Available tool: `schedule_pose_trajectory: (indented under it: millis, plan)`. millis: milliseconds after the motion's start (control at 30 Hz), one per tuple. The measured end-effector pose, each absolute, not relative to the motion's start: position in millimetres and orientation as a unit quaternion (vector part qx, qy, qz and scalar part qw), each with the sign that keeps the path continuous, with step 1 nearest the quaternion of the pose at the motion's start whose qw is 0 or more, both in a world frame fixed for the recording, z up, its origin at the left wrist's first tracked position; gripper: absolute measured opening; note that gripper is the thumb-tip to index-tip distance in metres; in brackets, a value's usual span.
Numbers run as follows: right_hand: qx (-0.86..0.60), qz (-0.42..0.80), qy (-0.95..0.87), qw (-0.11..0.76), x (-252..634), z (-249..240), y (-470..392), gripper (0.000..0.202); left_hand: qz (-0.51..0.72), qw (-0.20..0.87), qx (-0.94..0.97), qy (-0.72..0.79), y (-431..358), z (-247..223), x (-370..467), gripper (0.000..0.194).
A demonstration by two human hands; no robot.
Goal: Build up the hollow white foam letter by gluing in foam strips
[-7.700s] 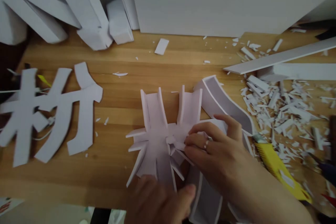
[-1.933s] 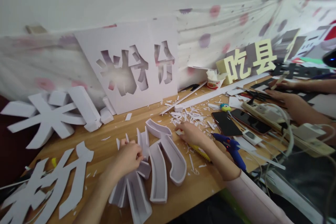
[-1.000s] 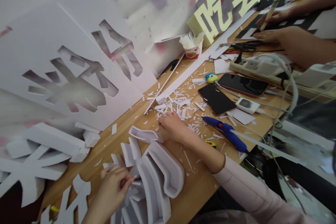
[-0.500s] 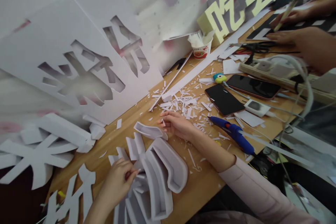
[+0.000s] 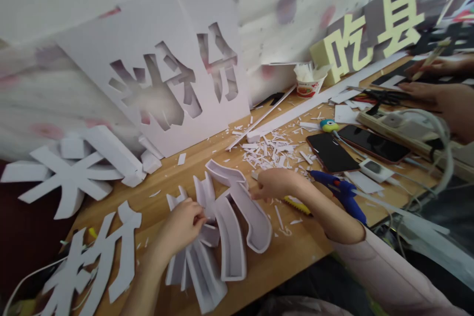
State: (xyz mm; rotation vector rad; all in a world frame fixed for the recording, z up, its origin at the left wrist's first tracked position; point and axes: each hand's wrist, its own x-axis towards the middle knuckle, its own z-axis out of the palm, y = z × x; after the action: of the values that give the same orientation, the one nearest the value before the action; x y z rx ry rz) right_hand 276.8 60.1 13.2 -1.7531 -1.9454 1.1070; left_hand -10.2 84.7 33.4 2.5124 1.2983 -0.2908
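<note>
At lower centre of frame, white walled letter (image 5: 232, 237); left hand (image 5: 187, 221) curled over it, right hand (image 5: 276, 183) bent near scraps (image 5: 274, 152); whether anything is pinched cannot be told. Wall-fitting seemingly being done; steadied letter, fine grip needed.

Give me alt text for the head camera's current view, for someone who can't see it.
A person's left hand is over a white, open-topped Chinese character on a wooden table; the right hand is beside it, over a yellow utility knife. White scraps, a blue glue gun and two phones lie beyond.
</note>
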Motion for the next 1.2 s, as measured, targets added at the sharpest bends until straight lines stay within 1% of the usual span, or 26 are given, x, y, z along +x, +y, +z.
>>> schedule_pose_trajectory:
  millis: [33,100,267,367,433,567,733,933,1033,1200]
  plan:
    - [-0.589,0.400,-0.689,0.135,274.5,19.0,63.7,0.029,-0.099,0.147,0.874,0.452,84.3,33.3,-10.4,0.023]
    - [-0.560,0.424,-0.696,0.148,265.5,28.8,74.1,0.031,-0.099,0.141,0.875,0.453,83.5,32.8,-11.2,0.023]
    - [-0.583,0.397,-0.646,0.291,231.5,34.8,107.8,0.032,-0.113,0.120,0.873,0.460,82.9,29.8,-12.8,0.016]
    - [-0.587,0.412,-0.618,0.324,219.0,34.1,119.7,0.033,-0.118,0.114,0.872,0.461,83.2,28.8,-12.9,0.022]
    - [-0.581,0.442,-0.608,0.312,216.4,36.2,120.5,0.034,-0.118,0.117,0.872,0.460,83.6,28.6,-13.2,0.025]
    - [-0.596,0.474,-0.601,0.243,219.0,46.7,113.5,0.034,-0.112,0.128,0.873,0.458,84.5,27.5,-14.8,0.027]
    - [-0.642,0.409,-0.618,0.196,224.1,70.3,113.6,0.030,-0.105,0.132,0.873,0.458,85.6,25.4,-17.0,0.027]
    - [-0.678,0.291,-0.641,0.210,238.8,127.5,127.4,0.028,-0.098,0.129,0.877,0.453,83.0,30.2,-15.3,0.024]
    - [-0.695,0.227,-0.641,0.236,251.7,170.0,136.0,0.037,-0.096,0.129,0.881,0.445,81.5,32.7,-14.3,0.022]
    - [-0.705,0.122,-0.638,0.285,279.2,251.6,159.6,0.034,-0.095,0.131,0.884,0.438,83.6,31.0,-14.9,0.023]
